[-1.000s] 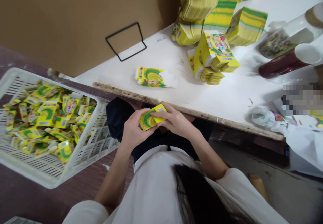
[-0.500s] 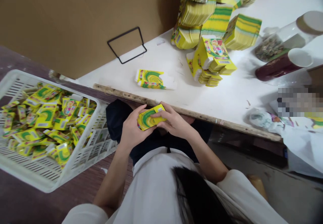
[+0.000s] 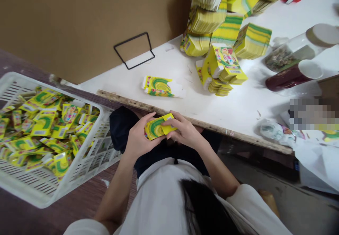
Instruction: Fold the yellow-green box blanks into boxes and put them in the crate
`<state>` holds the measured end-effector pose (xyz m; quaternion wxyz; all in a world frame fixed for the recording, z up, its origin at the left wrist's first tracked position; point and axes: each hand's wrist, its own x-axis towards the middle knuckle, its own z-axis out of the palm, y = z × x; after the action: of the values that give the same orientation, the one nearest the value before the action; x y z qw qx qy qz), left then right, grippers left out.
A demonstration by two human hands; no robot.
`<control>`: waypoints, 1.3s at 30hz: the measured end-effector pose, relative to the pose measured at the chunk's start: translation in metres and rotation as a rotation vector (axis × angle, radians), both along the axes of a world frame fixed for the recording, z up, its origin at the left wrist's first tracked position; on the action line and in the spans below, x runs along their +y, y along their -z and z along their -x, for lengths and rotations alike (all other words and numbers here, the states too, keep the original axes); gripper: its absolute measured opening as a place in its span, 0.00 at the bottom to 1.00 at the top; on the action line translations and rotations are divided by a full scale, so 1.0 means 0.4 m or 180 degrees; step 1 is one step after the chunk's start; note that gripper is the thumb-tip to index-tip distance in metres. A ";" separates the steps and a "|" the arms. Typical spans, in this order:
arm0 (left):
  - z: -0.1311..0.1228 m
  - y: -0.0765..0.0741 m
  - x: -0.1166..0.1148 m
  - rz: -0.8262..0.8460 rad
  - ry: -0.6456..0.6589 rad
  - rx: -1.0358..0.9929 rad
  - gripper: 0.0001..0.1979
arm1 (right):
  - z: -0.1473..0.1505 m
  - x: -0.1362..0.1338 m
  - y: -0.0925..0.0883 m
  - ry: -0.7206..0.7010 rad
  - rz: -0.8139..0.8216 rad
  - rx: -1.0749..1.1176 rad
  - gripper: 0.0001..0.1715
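Both my hands hold one small yellow-and-green carton over my lap, just in front of the table edge. My left hand wraps round its left end, thumb and fingers on opposite sides. Its right end is gripped by my right hand, with fingers on the printed face near the end flap. On the table beyond lies a flattened carton of the same print. Farther right, several unfolded cartons form a small pile.
A white plastic basket full of yellow cartons stands at my left. Tall stacks of flat cartons rise at the back. A large brown cardboard box, black wire frame, glass jar, maroon cup and plastic bag surround the work area.
My view has shifted slightly. Both hands keep their hold on the carton, and my right fingers have shifted a little at its right end.
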<state>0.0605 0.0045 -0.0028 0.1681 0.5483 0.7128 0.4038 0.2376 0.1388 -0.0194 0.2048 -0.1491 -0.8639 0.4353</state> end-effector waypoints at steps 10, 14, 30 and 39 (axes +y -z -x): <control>-0.013 -0.003 0.007 -0.0245 0.0062 0.0370 0.35 | -0.007 -0.013 -0.007 0.0047 0.0242 0.0129 0.26; -0.020 0.008 0.007 -0.0333 0.0005 0.0562 0.33 | 0.017 -0.031 -0.022 0.0126 0.0392 0.0135 0.29; 0.337 0.041 -0.190 -0.2031 -0.3097 -0.3970 0.28 | 0.212 0.187 -0.014 0.1804 -0.0222 -0.0956 0.18; 0.107 0.075 -0.005 -0.0995 -0.3201 -0.4874 0.11 | 0.267 0.187 -0.009 0.1808 -0.0434 -0.1388 0.16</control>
<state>0.0176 0.0026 -0.0327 0.3223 -0.2247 0.4989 0.7725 0.1309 0.2137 -0.0159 0.1380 -0.4584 -0.8385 0.2604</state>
